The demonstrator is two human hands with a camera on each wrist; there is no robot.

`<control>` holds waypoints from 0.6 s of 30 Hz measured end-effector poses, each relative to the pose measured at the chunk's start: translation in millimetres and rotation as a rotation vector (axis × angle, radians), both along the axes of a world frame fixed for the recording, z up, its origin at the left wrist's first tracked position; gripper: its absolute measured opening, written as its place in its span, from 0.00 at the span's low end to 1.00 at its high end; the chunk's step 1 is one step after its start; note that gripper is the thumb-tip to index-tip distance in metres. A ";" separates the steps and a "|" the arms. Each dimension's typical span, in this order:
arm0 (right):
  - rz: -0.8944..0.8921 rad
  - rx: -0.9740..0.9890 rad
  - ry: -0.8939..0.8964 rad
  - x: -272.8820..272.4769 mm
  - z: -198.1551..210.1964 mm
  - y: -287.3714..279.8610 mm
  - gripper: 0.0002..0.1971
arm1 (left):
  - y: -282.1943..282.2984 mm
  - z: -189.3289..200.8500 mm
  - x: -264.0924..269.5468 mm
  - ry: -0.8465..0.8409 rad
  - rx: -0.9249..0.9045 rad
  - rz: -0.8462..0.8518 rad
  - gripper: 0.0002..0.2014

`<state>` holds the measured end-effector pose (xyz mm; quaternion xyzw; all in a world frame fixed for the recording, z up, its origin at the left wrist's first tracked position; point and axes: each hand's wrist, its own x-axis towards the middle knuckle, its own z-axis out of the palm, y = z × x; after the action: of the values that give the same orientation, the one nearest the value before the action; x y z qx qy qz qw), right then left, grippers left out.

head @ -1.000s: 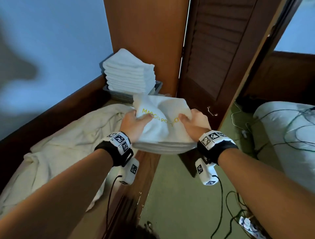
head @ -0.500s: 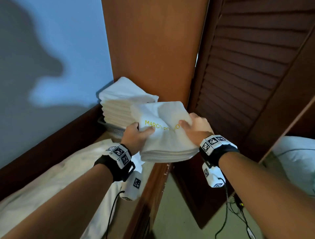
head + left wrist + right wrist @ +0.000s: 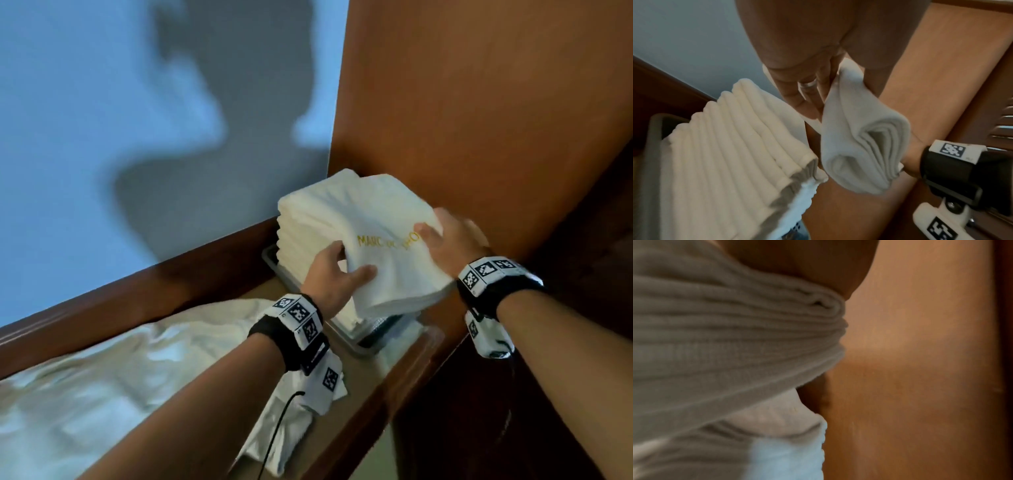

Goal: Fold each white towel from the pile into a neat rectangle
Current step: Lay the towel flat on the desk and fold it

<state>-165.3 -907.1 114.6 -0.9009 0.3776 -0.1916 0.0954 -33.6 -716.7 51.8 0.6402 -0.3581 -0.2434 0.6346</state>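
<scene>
1. Wooden panelling is closing off the corner at two o'clock, where I am watching a stack [image 3: 308, 219] of folded towels sitting in a tray [image 3: 371, 342].
2. My left hand [image 3: 330, 277] and right hand [image 3: 448, 240] are each pinching the folded towel [image 3: 387, 253], thumbs on top.
3. I am holding it just above the stack, long axis running ten to four; the left hand is nearer the stack.

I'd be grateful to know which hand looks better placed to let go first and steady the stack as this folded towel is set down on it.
Probably the left hand: it grips the folded towel on the side nearest the stack, which shows right beside it. The right hand holds the far edge against the wooden panel.
</scene>
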 end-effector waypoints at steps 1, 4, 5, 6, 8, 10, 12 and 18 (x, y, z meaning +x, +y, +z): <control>0.040 0.009 -0.032 13.3 2.5 -16.9 0.17 | -14.5 1.1 5.5 -0.011 -0.014 0.034 0.19; 0.118 0.021 -0.105 50.5 9.8 -63.5 0.16 | -53.5 6.9 18.2 -0.015 -0.055 0.126 0.21; 0.138 0.011 -0.128 61.6 11.7 -77.6 0.17 | -64.5 9.7 21.7 -0.018 -0.059 0.160 0.22; 0.156 -0.002 -0.146 72.1 13.3 -90.3 0.17 | -75.5 10.7 26.4 -0.012 -0.064 0.199 0.24; 0.187 -0.025 -0.165 93.2 14.2 -110.6 0.18 | -93.4 13.0 37.7 0.019 -0.082 0.277 0.26; 0.218 -0.005 -0.182 113.4 8.3 -126.1 0.18 | -107.9 10.6 50.4 0.094 -0.055 0.329 0.26; 0.228 0.080 -0.128 129.0 -9.0 -138.8 0.17 | -117.9 -0.4 57.0 0.269 0.024 0.323 0.24; 0.189 0.336 0.245 136.0 -74.2 -170.0 0.15 | -125.7 -24.5 46.7 0.597 0.133 0.341 0.20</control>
<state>-29.2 -1077.1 40.4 -0.9202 0.3271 -0.0056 0.2151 13.2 -842.4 27.3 0.6313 -0.0282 -0.3330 0.6998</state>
